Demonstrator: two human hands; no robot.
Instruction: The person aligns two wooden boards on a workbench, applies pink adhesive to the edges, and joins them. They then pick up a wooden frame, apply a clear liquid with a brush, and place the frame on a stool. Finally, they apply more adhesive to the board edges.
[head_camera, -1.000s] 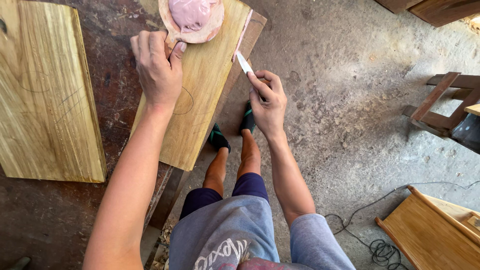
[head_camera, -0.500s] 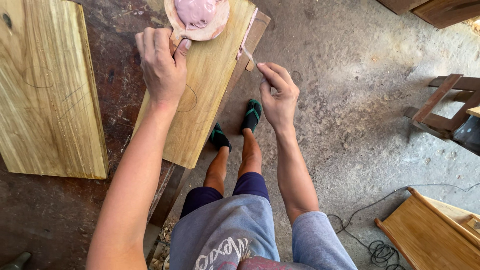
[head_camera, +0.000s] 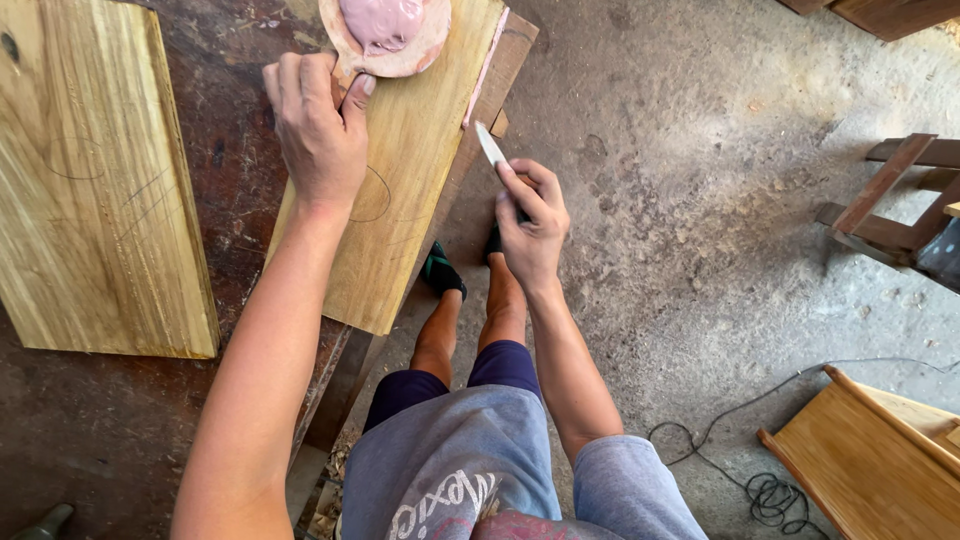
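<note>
While the left hand (head_camera: 318, 130) lies flat on the plank (head_camera: 400, 190) beside the pink filler pad (head_camera: 385, 35), the right hand (head_camera: 530, 222), pinching the putty knife (head_camera: 490, 145), has lifted its blade back up beside the plank's edge.

Left hand (head_camera: 318, 130) rests on the middle board (head_camera: 400, 200), thumb against the round dish (head_camera: 385, 35) at the board's far end. A second board (head_camera: 95, 190) lies left, apart, both on the workbench (head_camera: 120, 430). Right hand (head_camera: 532, 225) is off the board's right edge, over the floor (head_camera: 700, 200), holding a putty knife (head_camera: 490, 145), blade toward that edge. Stool (head_camera: 890, 200) far right; cabinet (head_camera: 880, 450) and cable (head_camera: 740, 470) lower right.
</note>
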